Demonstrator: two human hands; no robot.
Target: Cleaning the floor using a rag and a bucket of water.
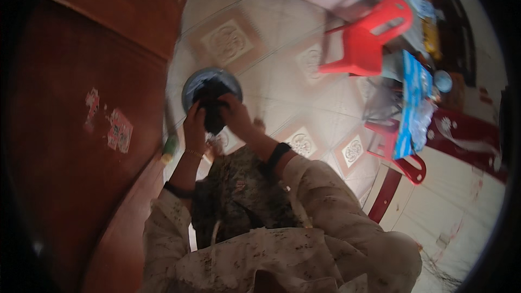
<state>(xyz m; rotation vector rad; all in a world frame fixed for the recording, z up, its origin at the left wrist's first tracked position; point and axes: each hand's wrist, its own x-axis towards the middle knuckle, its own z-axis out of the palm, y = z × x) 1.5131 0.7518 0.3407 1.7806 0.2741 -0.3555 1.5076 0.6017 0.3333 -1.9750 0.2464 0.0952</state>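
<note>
Above a round grey basin (211, 88) on the patterned tiled floor (282, 59): left hand (194, 128) and right hand (234, 113) clenched from both sides on a dark cloth (213, 109), held over the basin, apparently to catch drips. Red plastic chair (369, 38) well apart.

single view: head-worn fisheye, looking steeply down over the person's own sleeves to the tiled floor (282, 70); close to both raised hands, the red chair (369, 38) farther off; dark rim, edges bent.
</note>
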